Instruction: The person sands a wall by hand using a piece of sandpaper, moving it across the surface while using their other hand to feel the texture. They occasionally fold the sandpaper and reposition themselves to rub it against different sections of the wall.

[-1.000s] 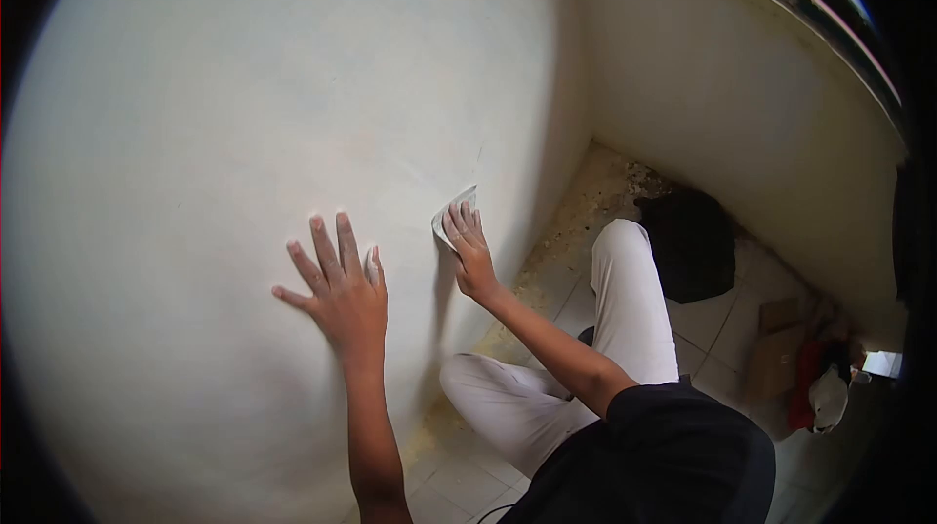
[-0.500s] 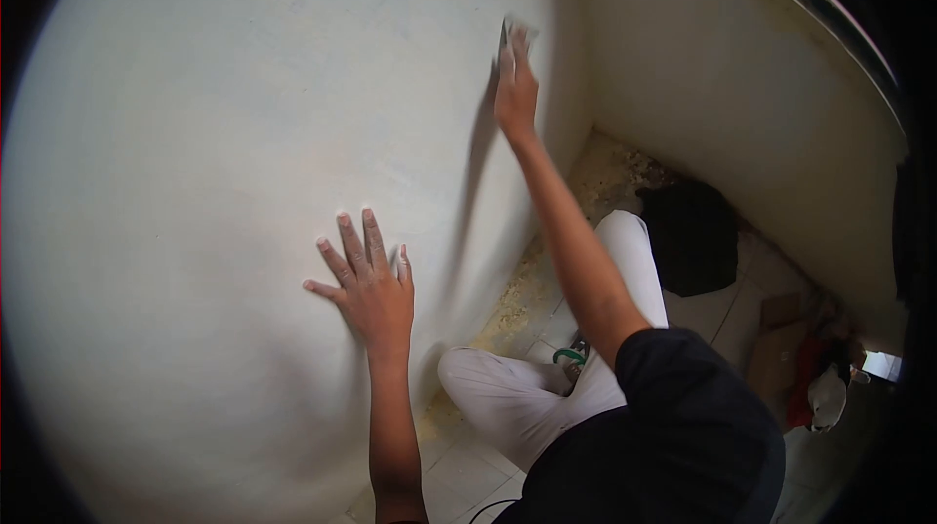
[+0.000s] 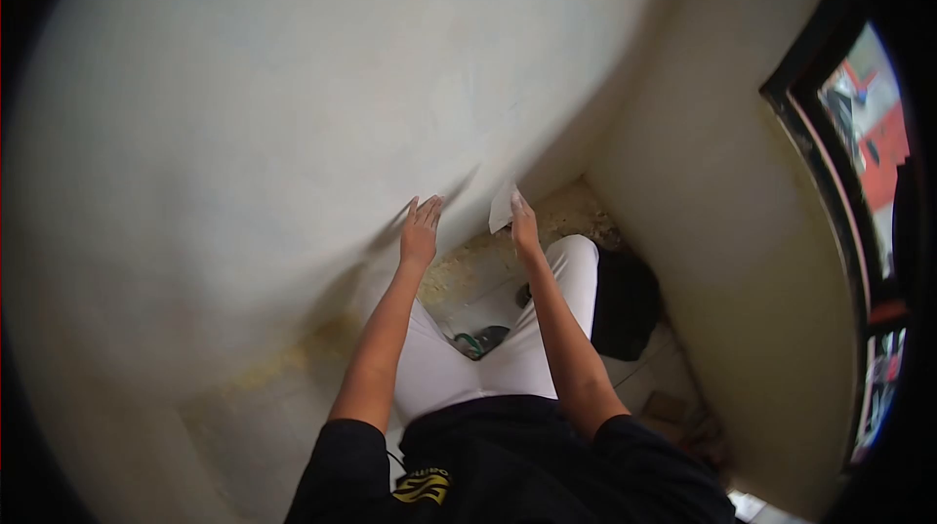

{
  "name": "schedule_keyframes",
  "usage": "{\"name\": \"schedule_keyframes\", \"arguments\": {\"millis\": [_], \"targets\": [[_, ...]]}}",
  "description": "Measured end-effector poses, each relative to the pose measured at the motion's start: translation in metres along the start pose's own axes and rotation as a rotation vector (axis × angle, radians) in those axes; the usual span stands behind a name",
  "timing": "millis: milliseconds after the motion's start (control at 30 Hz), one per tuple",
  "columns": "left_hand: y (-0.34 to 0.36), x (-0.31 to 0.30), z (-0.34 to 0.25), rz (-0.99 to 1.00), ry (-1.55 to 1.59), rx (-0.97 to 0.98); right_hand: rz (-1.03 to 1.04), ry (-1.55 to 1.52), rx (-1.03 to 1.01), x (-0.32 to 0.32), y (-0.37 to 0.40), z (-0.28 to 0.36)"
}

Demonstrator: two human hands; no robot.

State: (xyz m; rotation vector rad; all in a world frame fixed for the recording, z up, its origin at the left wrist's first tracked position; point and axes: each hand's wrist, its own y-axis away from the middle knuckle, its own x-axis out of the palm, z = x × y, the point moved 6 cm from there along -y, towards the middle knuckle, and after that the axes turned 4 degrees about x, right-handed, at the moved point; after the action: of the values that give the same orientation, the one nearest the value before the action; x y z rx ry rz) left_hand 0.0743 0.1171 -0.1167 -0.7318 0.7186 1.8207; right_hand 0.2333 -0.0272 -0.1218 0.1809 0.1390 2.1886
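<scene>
Pale plastered wall (image 3: 283, 95) fills the left and middle of the view. My left hand (image 3: 420, 234) is open, fingers stretched out and a little apart, close against the wall's lower part, with a shadow beside it. To its right, my right hand (image 3: 525, 227) pinches a small pale sheet of sandpaper (image 3: 501, 209) between thumb and fingers. The sheet stands out to the left of the fingers, low down near the foot of the wall. Both arms reach forward over my bent legs.
A side wall (image 3: 722, 163) meets the plastered wall in a corner at the right, with a dark-framed window (image 3: 815, 124) in it. A black cloth or bag (image 3: 625, 304) lies on the tiled floor by my knee. Something green (image 3: 468, 342) shows between my legs.
My right hand has come down from high on the wall with the sandpaper, now nearer my left hand. The view has shifted, bringing more of the window in.
</scene>
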Motion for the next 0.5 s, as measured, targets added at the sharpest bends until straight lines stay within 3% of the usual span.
{"name": "schedule_keyframes", "arguments": {"millis": [33,100,133,167,233,267,333,367,433,500], "targets": [[0.006,-0.015,-0.001,0.018,0.038,-0.033,0.030,-0.281,0.101,-0.005,0.006,-0.006],[0.019,-0.023,-0.011,0.217,0.794,-0.078,0.066,-0.348,0.203,-0.007,0.019,-0.004],[0.014,-0.005,-0.025,0.195,1.126,-0.183,0.067,-0.462,0.292,-0.005,0.029,0.000],[0.008,0.013,-0.038,0.194,1.147,-0.216,0.095,-0.437,0.299,-0.001,0.036,0.003],[0.000,0.022,-0.054,0.086,2.004,-0.322,0.116,-0.598,0.354,0.004,0.042,0.005],[-0.001,0.022,-0.057,0.081,2.012,-0.339,0.117,-0.641,0.343,0.007,0.043,0.003],[0.009,-0.005,-0.062,0.179,2.865,-0.357,0.162,-0.632,0.332,0.012,0.052,0.007],[0.013,-0.026,-0.054,0.182,2.865,-0.376,0.195,-0.634,0.322,0.010,0.053,0.013],[0.028,-0.040,-0.040,-0.017,2.858,-0.643,0.184,-0.569,0.330,0.007,0.056,0.007],[0.027,-0.051,-0.033,-0.123,2.885,-0.568,0.194,-0.501,0.357,0.003,0.057,0.005]]}}
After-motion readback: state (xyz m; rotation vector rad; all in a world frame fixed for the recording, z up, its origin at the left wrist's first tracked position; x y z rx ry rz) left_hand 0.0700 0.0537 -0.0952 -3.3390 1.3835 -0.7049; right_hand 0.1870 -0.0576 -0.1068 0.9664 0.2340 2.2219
